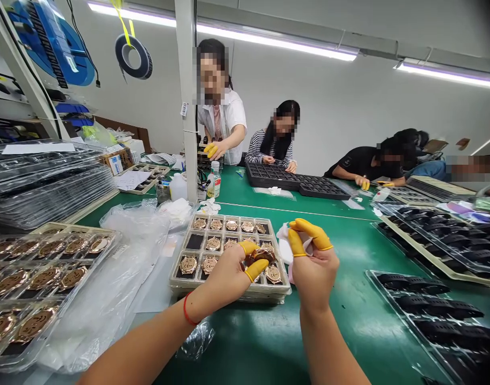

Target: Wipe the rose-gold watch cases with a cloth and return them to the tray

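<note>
My left hand (228, 272), with yellow finger cots and a red string at the wrist, pinches a rose-gold watch case (264, 254) between thumb and fingers. It is above the right side of a clear compartment tray (224, 290). Round watch cases (213, 244) lie in most visible compartments, and one at the left shows only dark lining. To the right of the tray, my right hand (317, 267) is raised, also in yellow finger cots. Its bent fingers close on a crumpled white cloth (284, 243), partly hidden behind them.
More trays of watch cases (74, 246) stand at left beside plastic bags (108, 278). Trays of black straps (433, 305) are at right. A white post (187, 107) and a bottle (214, 181) stand beyond the tray. Several co-workers (228, 115) work across the green table (349, 305).
</note>
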The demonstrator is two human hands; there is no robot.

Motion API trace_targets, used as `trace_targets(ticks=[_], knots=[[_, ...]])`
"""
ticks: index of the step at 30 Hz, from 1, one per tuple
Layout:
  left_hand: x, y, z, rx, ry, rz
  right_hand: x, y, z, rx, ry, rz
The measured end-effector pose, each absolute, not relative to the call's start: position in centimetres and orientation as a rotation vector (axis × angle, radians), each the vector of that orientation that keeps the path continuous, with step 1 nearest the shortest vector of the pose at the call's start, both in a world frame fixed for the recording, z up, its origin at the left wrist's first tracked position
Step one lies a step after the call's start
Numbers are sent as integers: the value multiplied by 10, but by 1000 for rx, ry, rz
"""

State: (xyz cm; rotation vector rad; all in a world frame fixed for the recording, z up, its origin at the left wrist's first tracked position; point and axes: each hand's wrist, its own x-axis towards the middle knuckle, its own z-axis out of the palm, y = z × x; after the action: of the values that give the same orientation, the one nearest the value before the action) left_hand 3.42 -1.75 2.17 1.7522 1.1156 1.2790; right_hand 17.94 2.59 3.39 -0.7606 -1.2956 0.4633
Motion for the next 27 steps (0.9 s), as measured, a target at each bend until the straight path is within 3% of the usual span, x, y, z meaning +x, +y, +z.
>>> trace_targets(ticks=[5,10,21,27], knots=[[38,-15,16,1560,1017,1460,170,1,30,-511,-1743,722],[34,-14,22,1480,1001,1533,169,1,31,-441,-1457,999],[17,-16,27,1918,1139,1537,171,19,32,-605,-1627,812],[12,-14,26,2034,1193,1520,165,23,26,-438,-1473,1297]])
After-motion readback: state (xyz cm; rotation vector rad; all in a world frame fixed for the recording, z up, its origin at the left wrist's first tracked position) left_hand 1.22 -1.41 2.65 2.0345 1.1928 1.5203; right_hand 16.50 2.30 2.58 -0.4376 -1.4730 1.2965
